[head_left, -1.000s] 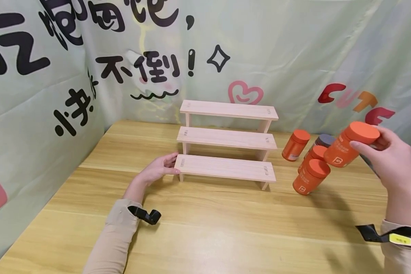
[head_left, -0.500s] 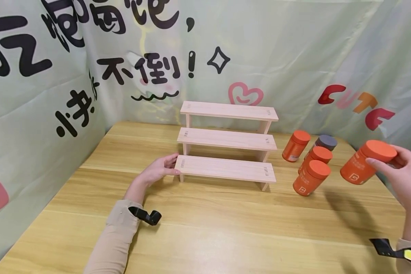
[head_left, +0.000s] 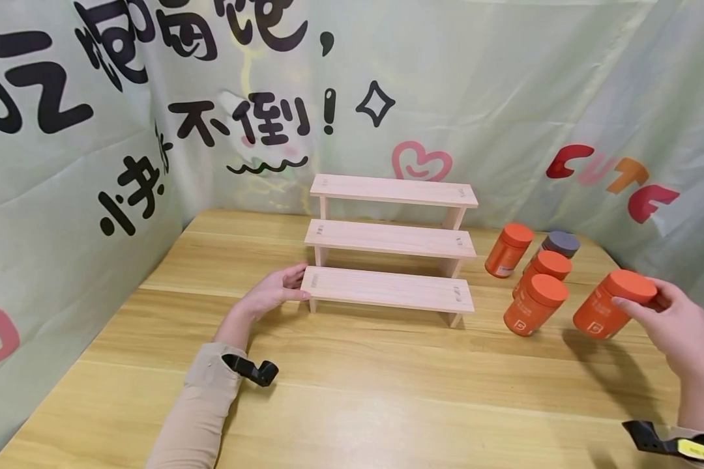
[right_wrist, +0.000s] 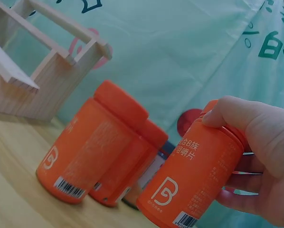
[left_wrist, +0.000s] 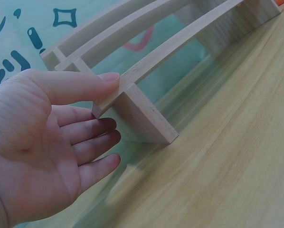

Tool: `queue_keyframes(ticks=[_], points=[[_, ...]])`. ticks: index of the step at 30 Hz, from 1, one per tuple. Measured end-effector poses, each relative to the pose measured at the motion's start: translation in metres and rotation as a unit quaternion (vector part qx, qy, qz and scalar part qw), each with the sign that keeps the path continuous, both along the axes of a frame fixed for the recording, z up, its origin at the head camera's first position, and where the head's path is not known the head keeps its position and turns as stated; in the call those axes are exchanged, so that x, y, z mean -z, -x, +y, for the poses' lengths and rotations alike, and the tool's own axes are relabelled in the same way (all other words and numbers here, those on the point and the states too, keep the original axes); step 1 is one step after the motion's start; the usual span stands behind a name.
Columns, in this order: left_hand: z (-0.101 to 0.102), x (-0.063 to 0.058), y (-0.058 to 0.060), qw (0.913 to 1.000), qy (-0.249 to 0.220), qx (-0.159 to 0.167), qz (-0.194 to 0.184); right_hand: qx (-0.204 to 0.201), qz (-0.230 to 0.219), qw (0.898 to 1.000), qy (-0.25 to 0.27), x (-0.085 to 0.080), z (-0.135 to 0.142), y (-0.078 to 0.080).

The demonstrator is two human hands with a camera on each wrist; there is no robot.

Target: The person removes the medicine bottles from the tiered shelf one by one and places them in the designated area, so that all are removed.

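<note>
Right hand (head_left: pixel 677 326): grip closed round lid end of tilted orange bottle (head_left: pixel 613 305). Left hand (head_left: pixel 268 296): fingers straight, thumb touching lowest board of three-step wooden shelf (head_left: pixel 390 247) on counter (head_left: pixel 352 384).

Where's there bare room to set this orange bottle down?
All three steps of the wooden shelf are bare, as is the table in front of it, between both arms. It is crowded right of the shelf, where four bottles cluster beside the held orange bottle.
</note>
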State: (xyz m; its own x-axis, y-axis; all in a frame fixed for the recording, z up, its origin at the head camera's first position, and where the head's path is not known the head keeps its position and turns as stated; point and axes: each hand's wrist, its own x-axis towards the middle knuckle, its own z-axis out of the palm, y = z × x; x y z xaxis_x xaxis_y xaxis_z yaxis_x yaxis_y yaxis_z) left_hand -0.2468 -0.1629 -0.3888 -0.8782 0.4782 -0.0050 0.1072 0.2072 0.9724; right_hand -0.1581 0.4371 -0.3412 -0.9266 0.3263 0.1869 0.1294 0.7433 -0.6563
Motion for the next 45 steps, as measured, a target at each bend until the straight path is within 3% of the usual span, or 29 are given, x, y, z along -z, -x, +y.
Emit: queue_keyframes(ticks=[3,7,10,11,13,18,21,27,36,41,45], points=[[0.000,-0.001,0.000,1.0000,-0.002,-0.002,-0.003,-0.002,0.004,1.000,-0.007,0.040,0.039,0.021],[0.000,0.000,0.001,1.0000,0.001,-0.004,-0.004,-0.007,0.006,1.000,-0.015,0.067,0.059,0.034],[0.000,0.000,0.001,1.0000,0.005,-0.003,-0.001,-0.008,-0.006,1.000,-0.012,0.070,0.055,0.034],[0.000,0.000,0.001,1.0000,0.006,-0.004,-0.002,-0.009,-0.006,1.000,-0.012,0.080,0.065,0.039],[0.000,0.000,0.001,1.0000,0.006,-0.003,-0.002,-0.013,-0.005,1.000,-0.010,0.084,0.067,0.041],[0.001,-0.001,0.000,1.0000,0.006,-0.004,-0.001,-0.021,0.003,1.000,-0.013,0.080,0.060,0.037],[0.001,-0.003,-0.001,1.0000,0.006,-0.004,-0.001,-0.020,0.007,1.000,-0.010,0.068,0.044,0.030],[0.001,-0.004,-0.002,1.0000,0.003,0.000,-0.002,-0.063,0.010,0.997,0.036,0.039,0.011,0.008],[0.000,0.000,-0.001,1.0000,0.003,-0.003,-0.002,-0.089,0.022,0.994,0.063,0.076,0.052,0.029],[-0.001,0.000,0.000,1.0000,-0.003,0.003,-0.001,-0.120,0.029,0.986,0.110,0.079,0.062,0.030],[-0.001,-0.001,-0.001,1.0000,-0.008,0.006,0.001,-0.117,0.032,0.986,0.115,0.077,0.061,0.028]])
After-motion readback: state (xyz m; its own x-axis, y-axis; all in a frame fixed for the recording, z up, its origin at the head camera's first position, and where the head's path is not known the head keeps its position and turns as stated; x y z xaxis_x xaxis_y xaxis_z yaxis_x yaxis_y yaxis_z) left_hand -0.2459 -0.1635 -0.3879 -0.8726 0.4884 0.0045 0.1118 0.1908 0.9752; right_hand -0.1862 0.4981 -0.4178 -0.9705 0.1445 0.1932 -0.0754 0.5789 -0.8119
